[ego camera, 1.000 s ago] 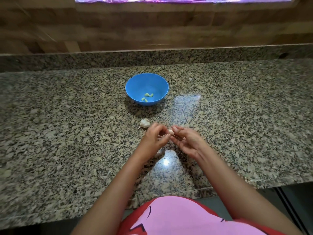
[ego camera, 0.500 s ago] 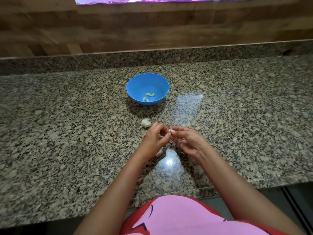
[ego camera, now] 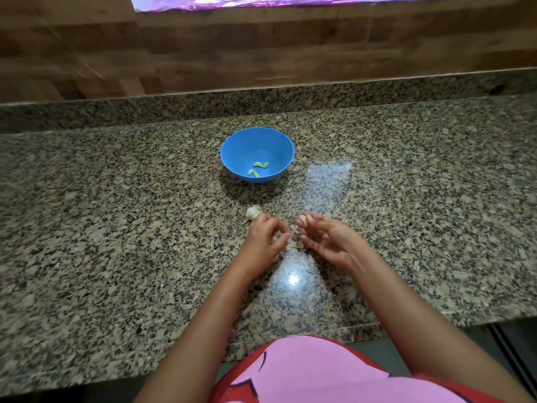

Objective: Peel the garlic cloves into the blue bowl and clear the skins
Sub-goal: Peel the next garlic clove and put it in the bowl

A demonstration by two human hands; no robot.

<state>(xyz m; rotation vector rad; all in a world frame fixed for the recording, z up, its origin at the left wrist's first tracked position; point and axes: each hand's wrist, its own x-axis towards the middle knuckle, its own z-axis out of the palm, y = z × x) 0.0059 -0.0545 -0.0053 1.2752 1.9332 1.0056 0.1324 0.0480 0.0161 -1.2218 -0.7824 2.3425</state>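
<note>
Pink top (ego camera: 313,373) with red trim, dark line print; forearms bare.

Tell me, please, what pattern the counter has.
The counter is speckled tan and black, clearest in the head view.

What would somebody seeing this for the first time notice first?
The bright blue bowl stands out most on the speckled granite counter, with a few peeled garlic cloves in its bottom. Nearer the person, the right hand pinches a garlic clove at its fingertips, close beside the left hand. A partial garlic bulb lies on the counter just beyond the left hand.
</note>
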